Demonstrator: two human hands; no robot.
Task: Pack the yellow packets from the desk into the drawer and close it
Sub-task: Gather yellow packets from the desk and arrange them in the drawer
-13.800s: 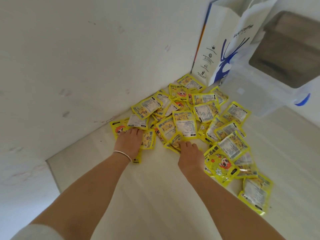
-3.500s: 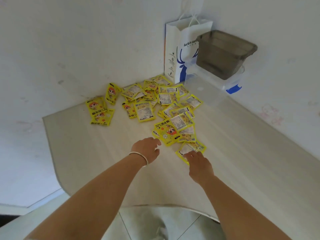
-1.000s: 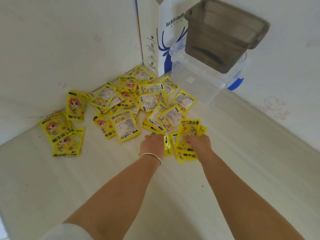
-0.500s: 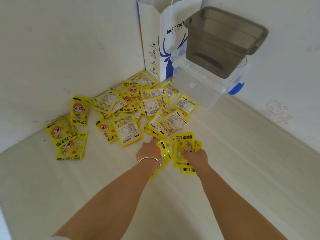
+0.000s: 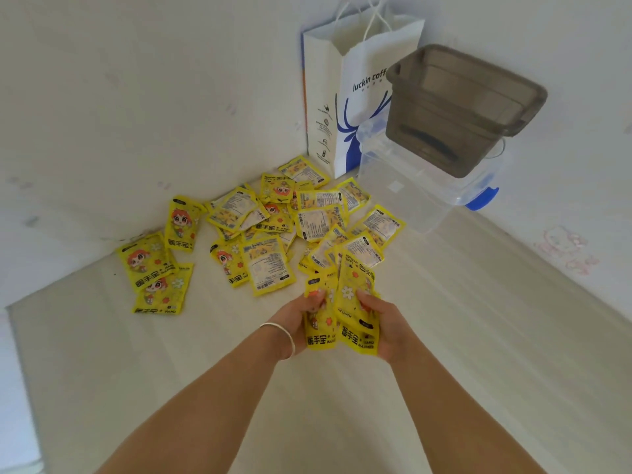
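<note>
I have both hands raised just above the pale wood-grain desk (image 5: 478, 336), each one clamped on yellow foil packets. My left hand (image 5: 297, 319), with a thin white bangle (image 5: 285, 336) at the wrist, curls its fingers over the left edge of a yellow hand-warmer packet with a cartoon face (image 5: 319, 323), thumb pressing on the front. My right hand (image 5: 383, 323) grips the neighbouring yellow packets with white flowers printed on them (image 5: 355, 302) from the right side; the two bundles touch each other between my hands and stand roughly upright, fanned toward the wall. How many packets each hand holds I cannot tell.

Beyond the held packets, the main heap of loose yellow packets (image 5: 290, 220) lies flat and overlapping on the desk, running back into the corner. Its nearest pieces sit just behind the tops of the ones I hold. A smaller group of three yellow packets (image 5: 150, 265) lies apart to the left, close to the wall.

In the corner stands a white paper carrier bag with a blue deer print (image 5: 345, 107). Just right of it a smoky grey plastic tub (image 5: 461, 107) sits on a clear plastic box with blue latches (image 5: 424, 186). The drawer is out of view.
</note>
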